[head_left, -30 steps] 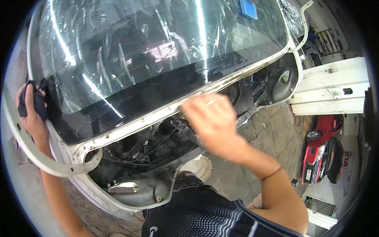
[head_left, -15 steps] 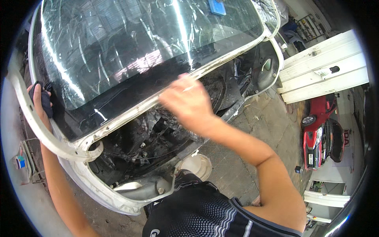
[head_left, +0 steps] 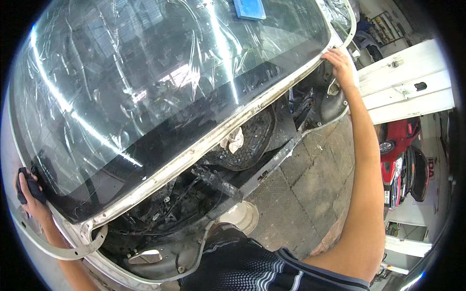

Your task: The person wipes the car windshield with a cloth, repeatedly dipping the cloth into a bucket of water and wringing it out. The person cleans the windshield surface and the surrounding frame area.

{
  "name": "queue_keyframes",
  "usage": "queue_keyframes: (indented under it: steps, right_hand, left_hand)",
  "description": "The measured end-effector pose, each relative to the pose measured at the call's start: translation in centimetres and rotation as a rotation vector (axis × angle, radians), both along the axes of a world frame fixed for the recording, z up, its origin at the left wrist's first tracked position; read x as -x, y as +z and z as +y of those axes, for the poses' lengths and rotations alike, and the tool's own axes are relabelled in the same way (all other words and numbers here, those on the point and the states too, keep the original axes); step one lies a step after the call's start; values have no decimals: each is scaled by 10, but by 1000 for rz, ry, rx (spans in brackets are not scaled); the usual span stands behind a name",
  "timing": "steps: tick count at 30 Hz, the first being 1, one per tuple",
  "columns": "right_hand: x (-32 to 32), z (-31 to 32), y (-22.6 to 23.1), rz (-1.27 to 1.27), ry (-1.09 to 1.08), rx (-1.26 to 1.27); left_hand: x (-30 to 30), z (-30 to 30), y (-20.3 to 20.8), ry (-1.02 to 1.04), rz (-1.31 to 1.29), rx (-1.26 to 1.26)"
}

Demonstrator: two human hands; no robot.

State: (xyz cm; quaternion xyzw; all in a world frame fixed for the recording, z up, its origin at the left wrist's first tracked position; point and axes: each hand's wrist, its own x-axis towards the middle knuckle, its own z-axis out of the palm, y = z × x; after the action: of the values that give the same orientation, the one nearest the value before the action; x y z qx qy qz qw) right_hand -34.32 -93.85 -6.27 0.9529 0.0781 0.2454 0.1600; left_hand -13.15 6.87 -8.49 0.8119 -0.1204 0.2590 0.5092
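Observation:
A wide car windshield, streaked with reflections and crease-like lines, fills the upper left. My left hand is closed around a wadded dark cloth at the glass's lower left edge. Out at the right corner, my right hand rests its extended fingers on the end of the worn white body rim below the glass. Nothing shows in that hand. A crumpled whitish scrap lies just under the rim, inside the dark, stripped front bay.
A blue rectangular object sits on the glass. A curved white body piece sticks out at lower left. Near my body, a pale round bucket stands on the tiled floor. A white panel and red car are at right.
My right hand has swung from the rim's middle to its right corner. The whitish scrap now shows where that hand was. My left hand, still on the cloth, appears lower in view.

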Motion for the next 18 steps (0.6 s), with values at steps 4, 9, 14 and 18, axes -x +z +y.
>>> queue_keyframes:
  steps: [4, 9, 14, 18]
  right_hand:
    - [-14, -64, 10, 146, -168, 204]
    - [-20, -48, -3, 141, -108, 50]
    - [-3, -31, -8, 87, -101, -126]
    - [-1, -49, -11, 3, -191, -76]
  left_hand:
    - [-4, 22, -2, 53, 72, 76]
    - [2, 69, -5, 51, 85, -56]
    - [0, 91, -11, 18, 170, 173]
    - [-5, 100, -16, 30, 140, -3]
